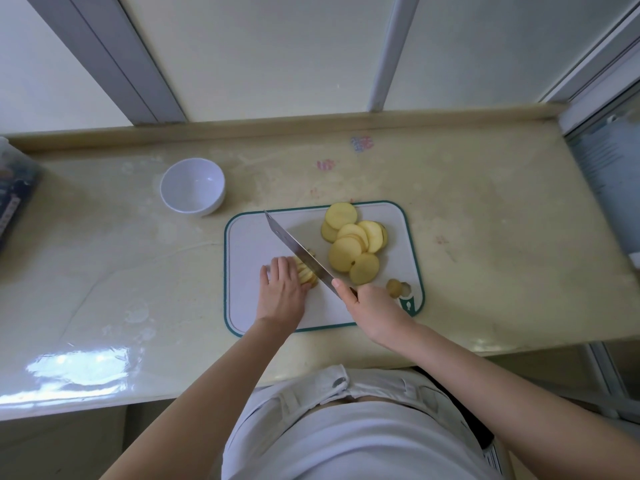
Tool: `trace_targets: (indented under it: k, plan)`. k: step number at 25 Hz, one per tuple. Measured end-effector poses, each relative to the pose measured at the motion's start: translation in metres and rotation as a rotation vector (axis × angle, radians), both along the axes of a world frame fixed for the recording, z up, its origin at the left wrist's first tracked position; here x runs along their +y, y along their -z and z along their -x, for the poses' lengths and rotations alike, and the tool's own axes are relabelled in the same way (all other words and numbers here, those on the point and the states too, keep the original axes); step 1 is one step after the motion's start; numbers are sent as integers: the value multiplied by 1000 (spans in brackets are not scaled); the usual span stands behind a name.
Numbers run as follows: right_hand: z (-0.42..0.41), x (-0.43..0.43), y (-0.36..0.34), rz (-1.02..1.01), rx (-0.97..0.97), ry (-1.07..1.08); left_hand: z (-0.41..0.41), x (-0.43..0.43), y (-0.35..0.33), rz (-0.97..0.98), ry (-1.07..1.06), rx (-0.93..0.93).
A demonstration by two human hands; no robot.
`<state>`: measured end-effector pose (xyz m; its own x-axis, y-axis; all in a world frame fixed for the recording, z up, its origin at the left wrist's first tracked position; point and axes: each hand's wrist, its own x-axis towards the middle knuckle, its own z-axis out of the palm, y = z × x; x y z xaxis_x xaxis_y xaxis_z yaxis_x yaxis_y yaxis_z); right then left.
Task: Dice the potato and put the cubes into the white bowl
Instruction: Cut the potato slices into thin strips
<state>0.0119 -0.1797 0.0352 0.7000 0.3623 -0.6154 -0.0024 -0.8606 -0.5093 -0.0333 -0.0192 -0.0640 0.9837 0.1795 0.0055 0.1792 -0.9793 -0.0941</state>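
Right hand (372, 306), knife (298, 252) tip toward white bowl (192, 186)

Beige glossy bench (485, 209) carries a white bowl (192, 186), a green-rimmed cutting board (249, 237) and a box (14, 192) at left edge.

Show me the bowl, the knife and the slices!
bowl (192, 185): head view, bare inside bottom.
knife (298, 252): head view, middle of the blade.
slices (345, 254): head view, big slice in the pile.
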Motion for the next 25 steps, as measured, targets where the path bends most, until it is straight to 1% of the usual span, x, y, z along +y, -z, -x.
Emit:
trace_targets:
  k: [8, 14, 18, 22, 25]
  plan:
    - [-6, 7, -6, 58, 39, -42, 0, 0, 1, -2, -3, 41]
    - [-10, 15, -7, 100, 33, -80, 0, 0, -1, -24, 13, 66]
    - [-8, 16, 1, 82, 31, -51, -1, 0, -2, -27, 16, 64]
    - [-7, 20, 15, 59, 7, -69, -1, 0, -4, -29, 24, 82]
    - [-6, 16, 24, 36, -1, -46, -1, -2, -10, -23, 32, 138]
